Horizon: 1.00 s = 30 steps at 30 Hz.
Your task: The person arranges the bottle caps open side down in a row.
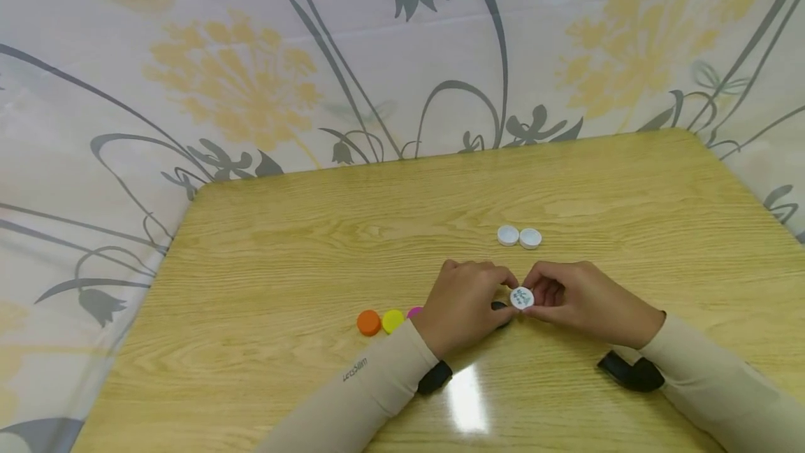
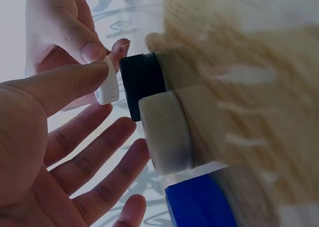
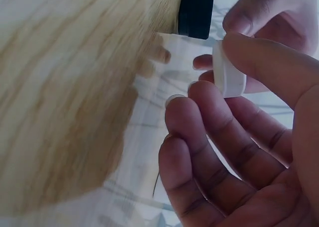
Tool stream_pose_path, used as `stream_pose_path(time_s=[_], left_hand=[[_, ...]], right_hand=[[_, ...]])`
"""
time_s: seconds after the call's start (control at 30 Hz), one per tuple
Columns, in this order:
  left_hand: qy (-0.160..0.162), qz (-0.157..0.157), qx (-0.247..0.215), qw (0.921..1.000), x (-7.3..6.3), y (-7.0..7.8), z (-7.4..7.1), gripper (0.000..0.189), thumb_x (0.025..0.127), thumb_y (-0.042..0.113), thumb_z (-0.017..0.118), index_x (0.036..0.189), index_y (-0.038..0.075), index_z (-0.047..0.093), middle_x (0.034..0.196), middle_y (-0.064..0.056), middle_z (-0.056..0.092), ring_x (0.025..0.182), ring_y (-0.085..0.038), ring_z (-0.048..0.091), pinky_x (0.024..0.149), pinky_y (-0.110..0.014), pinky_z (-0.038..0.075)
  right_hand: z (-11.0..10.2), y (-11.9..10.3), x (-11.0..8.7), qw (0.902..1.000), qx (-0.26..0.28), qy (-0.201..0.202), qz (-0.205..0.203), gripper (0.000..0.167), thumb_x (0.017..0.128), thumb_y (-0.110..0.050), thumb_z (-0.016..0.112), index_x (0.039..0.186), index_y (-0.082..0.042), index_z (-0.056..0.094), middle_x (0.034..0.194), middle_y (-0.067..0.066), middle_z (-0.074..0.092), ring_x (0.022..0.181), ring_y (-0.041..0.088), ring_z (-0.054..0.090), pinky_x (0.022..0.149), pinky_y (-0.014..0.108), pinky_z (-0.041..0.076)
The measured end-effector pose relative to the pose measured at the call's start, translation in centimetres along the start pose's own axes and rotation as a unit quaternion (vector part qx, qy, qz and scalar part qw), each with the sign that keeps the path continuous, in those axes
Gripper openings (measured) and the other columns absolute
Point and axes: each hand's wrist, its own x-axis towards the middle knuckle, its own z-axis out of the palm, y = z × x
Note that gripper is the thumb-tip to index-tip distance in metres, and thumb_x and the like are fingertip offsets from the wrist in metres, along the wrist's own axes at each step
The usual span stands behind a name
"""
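A small white bottle cap (image 1: 522, 298) with dark printing on its top is held up between my two hands. My left hand (image 1: 467, 305) pinches one side with thumb and index finger; its other fingers spread loosely in the left wrist view. On the opposite side my right hand (image 1: 581, 305) pinches the same cap, the remaining fingers half curled. Just beside it, partly behind the left fingers, a black cap (image 2: 142, 82) stands on the table. An off-white ribbed cap (image 2: 167, 132) and a blue cap (image 2: 199, 204) follow it, both hidden by my left hand in the head view.
Orange (image 1: 368, 323), yellow (image 1: 393, 321) and partly covered magenta (image 1: 414, 312) caps continue the row to the left on the wooden table (image 1: 283, 250). Beyond my hands lie two white caps, one on the left (image 1: 508, 235), one on the right (image 1: 530, 238). Patterned fabric (image 1: 377, 54) hangs behind.
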Motion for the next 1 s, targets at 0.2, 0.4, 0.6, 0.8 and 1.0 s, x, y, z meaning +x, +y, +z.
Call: stream_pose_path(time_s=[0.2,0.4,0.6,0.8,1.0], left_hand=[[-0.015,0.008,0.002,0.9998,0.03,-0.06,0.09,0.027,0.087,0.038,0.078,0.11,0.025,0.074,0.099,0.012,0.073,0.085,-0.003,0.063,0.075,-0.026,0.037],[-0.047,0.018,0.011,0.9987,0.05,-0.02,0.27,0.03,0.089,0.038,0.075,0.116,0.025,0.074,0.107,0.012,0.073,0.095,-0.006,0.064,0.08,-0.029,0.041],[-0.065,0.023,0.018,0.9974,-0.16,0.02,0.42,0.03,0.092,0.04,0.071,0.118,0.025,0.074,0.117,0.013,0.072,0.108,-0.012,0.063,0.086,-0.033,0.045],[-0.07,0.023,0.014,0.9972,-0.25,-0.05,0.37,0.029,0.093,0.039,0.069,0.118,0.024,0.073,0.119,0.012,0.071,0.111,-0.013,0.062,0.09,-0.035,0.048],[-0.077,0.022,0.01,0.9967,-0.27,-0.05,0.44,0.029,0.093,0.039,0.069,0.119,0.025,0.073,0.121,0.012,0.07,0.112,-0.012,0.061,0.091,-0.035,0.049]], right_hand=[[-0.28,-0.02,0.03,0.9992,-0.005,-0.026,0.03,0.017,0.089,-0.022,0.078,0.099,-0.016,0.066,0.074,-0.015,0.061,0.065,-0.003,0.055,0.059,0.021,0.05],[-0.06,0.26,-0.01,0.9984,-0.02,-0.037,0.039,0.02,0.088,-0.024,0.078,0.098,-0.014,0.065,0.065,-0.016,0.053,0.057,-0.005,0.047,0.054,0.02,0.045],[0.25,0.44,-0.05,0.9978,-0.02,-0.047,0.042,0.019,0.087,-0.024,0.078,0.096,-0.014,0.065,0.064,-0.017,0.052,0.056,-0.005,0.047,0.053,0.02,0.044],[0.23,0.53,-0.04,0.9969,-0.025,-0.054,0.052,0.02,0.087,-0.026,0.078,0.096,-0.015,0.064,0.063,-0.016,0.052,0.056,-0.005,0.047,0.053,0.02,0.043],[0.15,0.52,-0.17,0.9959,-0.029,-0.059,0.062,0.023,0.087,-0.029,0.078,0.098,-0.014,0.064,0.064,-0.015,0.052,0.056,-0.004,0.047,0.053,0.02,0.044]])
